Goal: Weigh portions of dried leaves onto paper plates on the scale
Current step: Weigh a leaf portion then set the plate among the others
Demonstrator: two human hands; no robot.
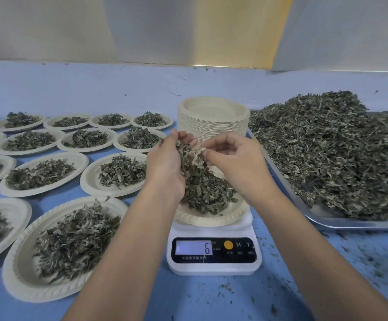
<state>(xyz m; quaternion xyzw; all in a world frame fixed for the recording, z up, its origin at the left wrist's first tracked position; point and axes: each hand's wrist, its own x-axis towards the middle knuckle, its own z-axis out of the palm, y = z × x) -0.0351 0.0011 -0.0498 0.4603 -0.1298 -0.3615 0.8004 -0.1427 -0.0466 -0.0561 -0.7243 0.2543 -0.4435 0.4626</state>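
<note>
A white digital scale (213, 251) stands in the middle of the blue table, its display reading 6. On it sits a paper plate (211, 218) with a heap of dried leaves (206, 191). Above the plate my left hand (165, 165) cups a handful of dried leaves (184, 154), palm turned to the right. My right hand (237, 158) pinches a few leaves at its fingertips, close against that handful. Both hands hover over the far half of the plate.
Several filled paper plates (65, 246) cover the table to the left. A tall stack of empty plates (213, 119) stands behind the scale. On the right a metal tray (341, 222) carries a large pile of dried leaves (332, 154). Leaf crumbs litter the table at front right.
</note>
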